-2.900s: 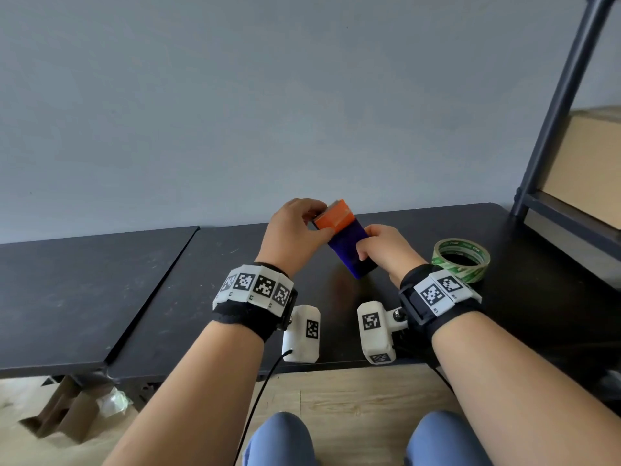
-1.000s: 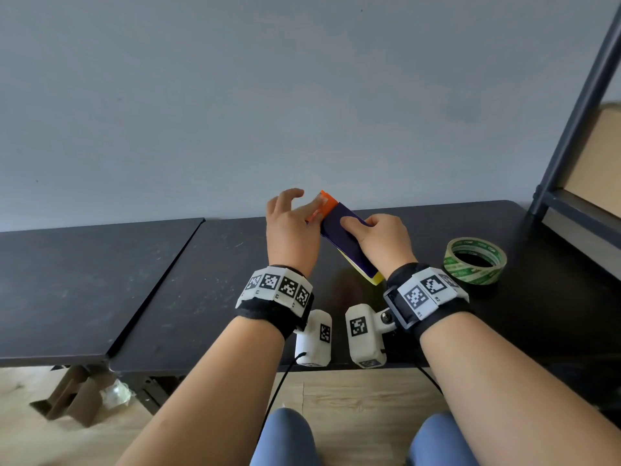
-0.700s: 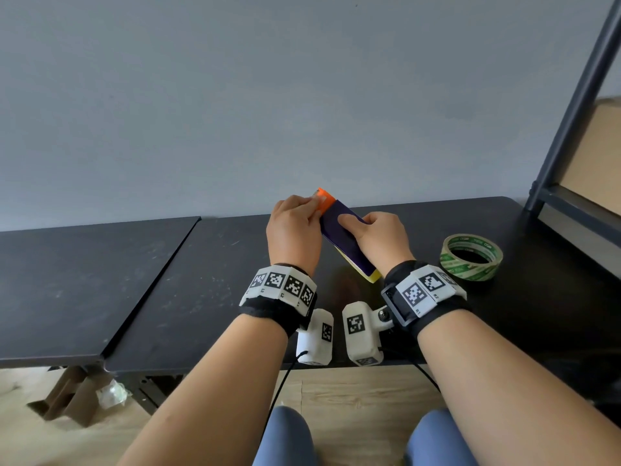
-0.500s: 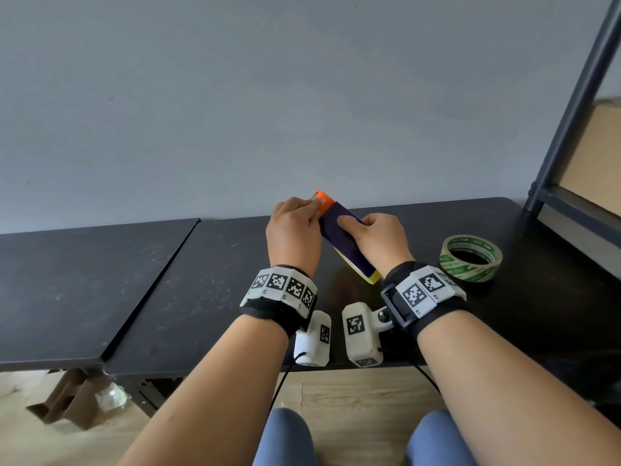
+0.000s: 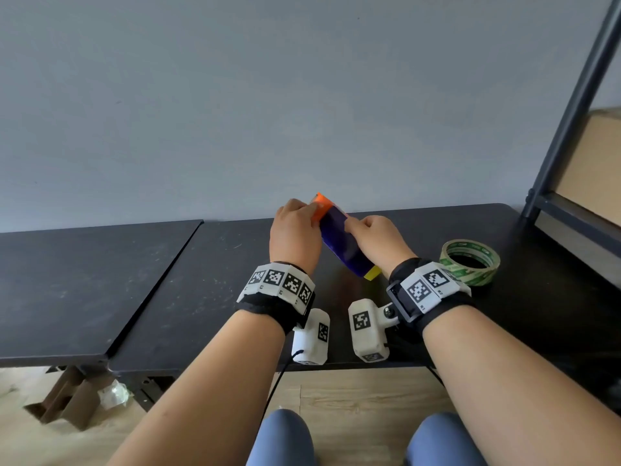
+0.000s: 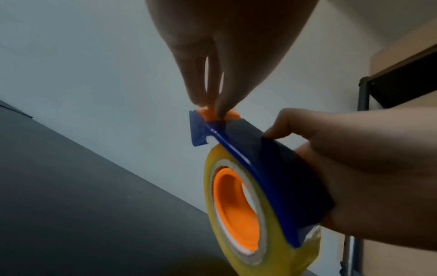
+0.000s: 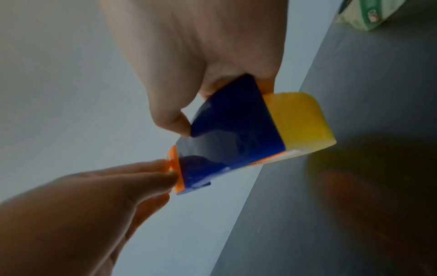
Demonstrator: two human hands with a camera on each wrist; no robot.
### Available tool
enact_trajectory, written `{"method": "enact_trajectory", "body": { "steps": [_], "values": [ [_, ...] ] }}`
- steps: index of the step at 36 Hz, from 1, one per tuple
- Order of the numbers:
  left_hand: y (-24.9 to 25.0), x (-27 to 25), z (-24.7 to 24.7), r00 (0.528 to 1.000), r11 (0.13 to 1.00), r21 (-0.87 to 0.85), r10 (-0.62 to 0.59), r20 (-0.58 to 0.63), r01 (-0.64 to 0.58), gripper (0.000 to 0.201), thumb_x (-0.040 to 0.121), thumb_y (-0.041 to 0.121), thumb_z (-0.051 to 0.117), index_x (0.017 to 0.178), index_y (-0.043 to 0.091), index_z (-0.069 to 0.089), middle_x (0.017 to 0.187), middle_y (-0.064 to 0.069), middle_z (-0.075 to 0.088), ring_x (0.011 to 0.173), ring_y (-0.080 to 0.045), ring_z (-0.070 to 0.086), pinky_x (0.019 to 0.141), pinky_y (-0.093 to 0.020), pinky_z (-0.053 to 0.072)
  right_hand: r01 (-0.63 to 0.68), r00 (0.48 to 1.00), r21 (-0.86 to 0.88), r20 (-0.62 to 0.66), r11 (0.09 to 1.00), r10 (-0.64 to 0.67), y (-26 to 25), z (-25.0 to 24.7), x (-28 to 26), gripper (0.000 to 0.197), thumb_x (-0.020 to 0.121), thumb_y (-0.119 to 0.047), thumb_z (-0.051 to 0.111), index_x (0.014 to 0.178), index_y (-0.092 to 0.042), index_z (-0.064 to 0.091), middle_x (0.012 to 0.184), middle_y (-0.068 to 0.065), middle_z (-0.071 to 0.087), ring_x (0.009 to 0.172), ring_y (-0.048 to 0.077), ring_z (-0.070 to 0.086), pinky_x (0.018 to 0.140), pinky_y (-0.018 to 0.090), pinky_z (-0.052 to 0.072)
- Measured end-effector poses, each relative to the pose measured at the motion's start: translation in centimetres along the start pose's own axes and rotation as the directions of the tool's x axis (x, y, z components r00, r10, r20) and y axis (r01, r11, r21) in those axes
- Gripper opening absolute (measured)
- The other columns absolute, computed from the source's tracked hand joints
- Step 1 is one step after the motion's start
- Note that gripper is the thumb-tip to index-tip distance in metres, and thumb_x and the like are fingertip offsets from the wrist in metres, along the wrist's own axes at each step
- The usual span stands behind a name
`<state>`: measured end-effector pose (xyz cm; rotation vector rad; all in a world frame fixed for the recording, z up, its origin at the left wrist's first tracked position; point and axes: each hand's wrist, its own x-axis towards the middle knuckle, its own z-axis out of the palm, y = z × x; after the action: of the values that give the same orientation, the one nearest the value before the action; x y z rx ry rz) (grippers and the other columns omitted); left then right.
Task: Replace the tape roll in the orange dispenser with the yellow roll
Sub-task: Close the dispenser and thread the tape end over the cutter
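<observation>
The tape dispenser (image 5: 339, 243), with a blue body and orange parts, is held tilted above the black table (image 5: 208, 284). The yellow roll (image 6: 279, 257) sits on its orange hub (image 6: 234, 205) and sticks out at the lower end (image 7: 300, 119). My left hand (image 5: 307, 213) pinches the orange tip (image 7: 173, 168) at the upper end with its fingertips (image 6: 220, 110). Around the blue body curls my right hand (image 5: 361, 233), with its thumb on top (image 7: 175, 123). A green-printed tape roll (image 5: 470, 262) lies flat on the table to the right.
A second black table (image 5: 67, 280) adjoins on the left. A dark metal shelf frame (image 5: 571, 105) with a cardboard box (image 5: 594, 169) stands at the right. Wooden floor and my knees show below the table's front edge.
Since 2.9 s ago the dispenser has turned so the yellow roll shows at its lower end. In the last second my left fingers curled onto the orange tip; the right hand's hold is unchanged.
</observation>
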<state>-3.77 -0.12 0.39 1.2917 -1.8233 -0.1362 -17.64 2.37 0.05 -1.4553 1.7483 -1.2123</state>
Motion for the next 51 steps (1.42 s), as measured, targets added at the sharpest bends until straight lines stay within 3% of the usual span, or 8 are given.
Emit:
{"method": "enact_trajectory", "body": {
  "steps": [4,8,15,26,31,38,43,51],
  "values": [
    [-0.9,0.2,0.3,0.993,0.995,0.059,-0.085,0.080,0.081,0.026,0.094,0.015,0.045,0.094,0.016,0.071,0.083,-0.008,0.061,0.080,-0.028,0.056,0.062,-0.031,0.039,0.047,0.996,-0.127,0.084,0.991,-0.037,-0.5,-0.2,0.2,0.023,0.090,-0.023,0.050,0.073,-0.009,0.051,0.068,0.009,0.051,0.060,0.022,0.048,0.055,0.030,0.034],
    [-1.5,0.0,0.5,0.974,0.986,0.007,-0.167,0.150,0.168,0.028,0.093,0.011,0.045,0.104,0.009,0.070,0.104,-0.016,0.068,0.087,-0.027,0.057,0.082,-0.039,0.048,0.097,0.992,-0.274,0.101,0.957,-0.072,-0.5,0.3,1.4,0.026,0.089,-0.021,0.051,0.064,-0.014,0.048,0.064,0.004,0.052,0.066,0.025,0.051,0.061,0.032,0.037],
    [-2.6,-0.2,1.6,0.939,0.960,-0.010,-0.270,0.214,0.279,0.033,0.096,0.015,0.044,0.120,0.017,0.067,0.127,-0.013,0.058,0.117,-0.034,0.054,0.092,-0.036,0.047,0.091,0.992,-0.405,0.119,0.910,-0.047,-0.4,1.5,2.9,0.033,0.089,-0.021,0.051,0.058,-0.020,0.039,0.060,0.000,0.044,0.066,0.024,0.050,0.063,0.032,0.036],
    [-3.8,-0.6,3.0,0.820,0.863,0.005,-0.481,0.309,0.504,0.039,0.087,0.011,0.047,0.123,0.005,0.063,0.130,-0.012,0.058,0.114,-0.032,0.058,0.077,-0.027,0.038,0.113,0.983,-0.537,0.185,0.836,-0.015,1.0,3.2,4.6,0.036,0.091,-0.021,0.053,0.059,-0.020,0.036,0.065,-0.003,0.039,0.080,0.024,0.045,0.071,0.030,0.030],
    [-4.1,-1.0,2.7,0.785,0.841,-0.005,-0.502,0.363,0.540,0.056,0.091,0.005,0.041,0.143,0.023,0.048,0.136,-0.009,0.059,0.118,-0.027,0.059,0.080,-0.023,0.038,0.107,0.982,-0.581,0.188,0.807,0.006,1.3,3.5,5.0,0.033,0.094,-0.023,0.049,0.063,-0.018,0.040,0.076,0.003,0.048,0.082,0.024,0.048,0.070,0.028,0.031],
    [-3.7,-1.1,2.1,0.773,0.841,0.038,-0.513,0.373,0.540,0.056,0.092,0.003,0.040,0.145,0.021,0.045,0.142,-0.008,0.054,0.126,-0.028,0.054,0.093,-0.029,0.043,0.096,0.986,-0.643,0.164,0.760,0.015,1.1,4.1,5.4,0.021,0.096,-0.019,0.046,0.077,-0.013,0.051,0.091,0.009,0.057,0.088,0.027,0.054,0.074,0.031,0.037],
    [-3.6,-1.5,1.4,0.738,0.825,0.103,-0.547,0.395,0.556,0.044,0.092,0.004,0.043,0.130,0.016,0.062,0.129,-0.011,0.064,0.118,-0.030,0.059,0.095,-0.033,0.045,0.057,0.991,-0.673,0.129,0.737,0.040,0.8,4.4,5.1,0.032,0.098,-0.022,0.044,0.119,-0.008,0.064,0.117,0.009,0.067,0.109,0.028,0.062,0.096,0.036,0.048],
    [-3.4,-2.2,-0.3,0.744,0.839,0.140,-0.533,0.403,0.525,0.037,0.092,0.003,0.042,0.117,0.009,0.069,0.114,-0.016,0.070,0.107,-0.033,0.063,0.089,-0.034,0.048,0.061,0.998,-0.631,0.060,0.773,-0.030,0.9,4.2,3.6,0.029,0.097,-0.019,0.043,0.120,-0.009,0.058,0.108,0.008,0.065,0.111,0.030,0.059,0.100,0.038,0.043]
  ]
}}
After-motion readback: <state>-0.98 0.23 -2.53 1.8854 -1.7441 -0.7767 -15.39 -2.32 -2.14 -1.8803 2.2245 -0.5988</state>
